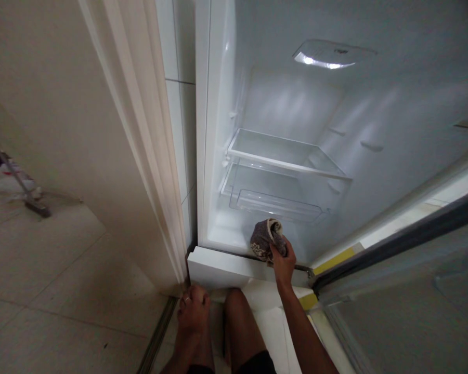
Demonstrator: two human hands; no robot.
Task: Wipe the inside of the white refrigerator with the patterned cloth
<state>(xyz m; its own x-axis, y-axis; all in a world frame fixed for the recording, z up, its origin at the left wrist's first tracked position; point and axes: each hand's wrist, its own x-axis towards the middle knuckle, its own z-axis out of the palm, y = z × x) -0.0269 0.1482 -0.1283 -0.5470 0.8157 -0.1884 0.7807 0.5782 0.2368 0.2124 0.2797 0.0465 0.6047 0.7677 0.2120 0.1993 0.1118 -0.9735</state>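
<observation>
My right hand (284,258) is closed on a bunched grey-brown cloth (262,240) with a pale edge and pattern. The cloth is at the bottom front of the open fridge (234,228), just above its lower sill. My left hand (193,307), with a ring on one finger, rests over my knee at the bottom left, its fingers bent over it. Above the cloth, inside the fridge, are a glass shelf (281,150) and a clear plastic drawer front (278,203).
The fridge door (413,306) stands open at the right. A beige door frame (140,130) is close on the left. Beyond it a broom-like tool (37,208) touches the tiled floor (62,306). A lit lamp (323,59) is at the fridge's top.
</observation>
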